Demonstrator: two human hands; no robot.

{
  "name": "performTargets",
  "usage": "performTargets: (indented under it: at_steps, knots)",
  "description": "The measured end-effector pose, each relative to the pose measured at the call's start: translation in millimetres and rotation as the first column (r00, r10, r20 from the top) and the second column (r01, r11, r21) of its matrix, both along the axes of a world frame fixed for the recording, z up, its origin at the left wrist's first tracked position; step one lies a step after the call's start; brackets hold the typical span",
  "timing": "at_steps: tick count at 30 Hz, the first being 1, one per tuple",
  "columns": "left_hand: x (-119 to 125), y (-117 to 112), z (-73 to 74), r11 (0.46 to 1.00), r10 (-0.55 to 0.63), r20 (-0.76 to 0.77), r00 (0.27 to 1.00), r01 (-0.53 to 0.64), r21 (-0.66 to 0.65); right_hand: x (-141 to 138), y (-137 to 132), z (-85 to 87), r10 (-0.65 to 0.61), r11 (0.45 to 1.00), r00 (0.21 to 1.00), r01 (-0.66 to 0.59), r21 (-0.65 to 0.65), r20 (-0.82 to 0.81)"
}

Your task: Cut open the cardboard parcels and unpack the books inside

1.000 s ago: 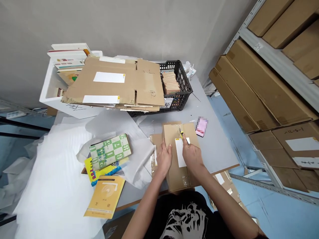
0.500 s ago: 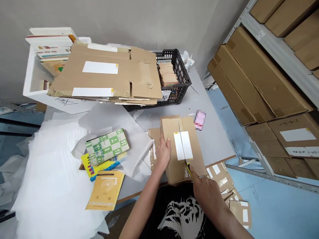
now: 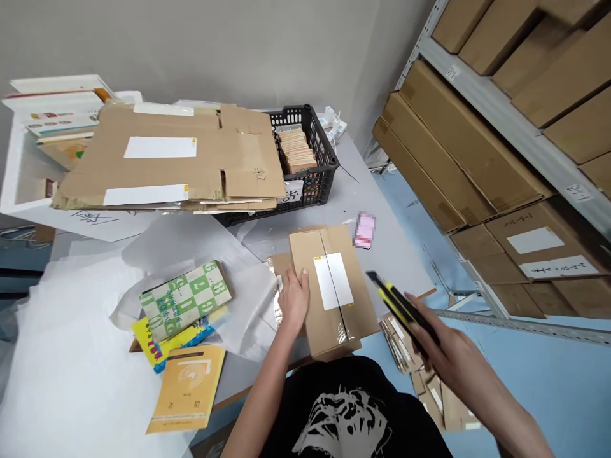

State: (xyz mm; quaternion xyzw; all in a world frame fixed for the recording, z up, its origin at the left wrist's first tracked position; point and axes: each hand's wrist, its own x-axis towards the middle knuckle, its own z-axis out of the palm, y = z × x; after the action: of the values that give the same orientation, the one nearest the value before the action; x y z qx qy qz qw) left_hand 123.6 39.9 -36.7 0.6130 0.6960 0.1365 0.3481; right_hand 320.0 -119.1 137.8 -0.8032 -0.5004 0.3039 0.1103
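Observation:
A cardboard box [image 3: 354, 280] lies on the table in front of me, a slit running along its top seam through the white label [image 3: 333, 281]. My left hand [image 3: 294, 294] grips its left edge, thumb on top and fingers down the side. In my right hand [image 3: 442, 343] is a yellow and black box cutter [image 3: 402, 308], its blade held in the air to the right of the box, apart from it. Part of a flattened cardboard piece [image 3: 279, 264] shows to the left of the box, partly hidden by my left hand.
Left of me lie a green-and-white book [image 3: 186, 299], an orange booklet [image 3: 188, 388] and white wrapping sheets [image 3: 62, 343]. Flattened cartons [image 3: 172, 168] lie across a white foam box [image 3: 19, 194] and a black crate [image 3: 324, 156]. Shelved boxes [image 3: 477, 152] stand right; a pixelated pink object [image 3: 365, 230] lies behind.
My right hand has lifted the box cutter off the box's seam and swung it to the right. The left hand stays on the box. The view has shifted to the right.

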Motion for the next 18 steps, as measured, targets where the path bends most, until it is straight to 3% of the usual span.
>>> performTargets:
  at_steps: [3, 6, 9, 13, 15, 18]
  knots:
    - [-1, -4, 11.8, 0.995, -0.004, -0.092, 0.996, 0.013, 0.095, -6, 46, -20.3, -0.170, 0.975, 0.934, 0.206, 0.086, -0.313]
    - [-1, -19, 22.7, 0.976, -0.015, -0.103, 0.995, 0.036, 0.213, -31, 86, -48.5, -0.161, 0.961, 0.773, 0.265, 0.082, -0.613]
    - [1, -42, 25.2, 0.971, -0.018, -0.065, 0.998, 0.033, 0.236, -61, 115, -67.4, -0.081, 0.982, 0.625, 0.184, 0.046, -0.776]
    - [0, -78, 14.4, 0.983, -0.027, 0.015, 1.000, 0.023, 0.180, -109, 147, -88.4, 0.024, 0.998, 0.449, 0.046, 0.049, -0.893]
    - [-2, -93, 6.2, 0.992, -0.034, 0.066, 0.997, 0.026, 0.121, -143, 163, -104.1, 0.034, 0.999, 0.470, -0.009, 0.033, -0.882]
    - [-3, -110, -5.7, 0.999, -0.031, 0.184, 0.982, 0.023, 0.047, -204, 184, -132.3, 0.092, 0.991, 0.672, -0.132, 0.003, -0.735]
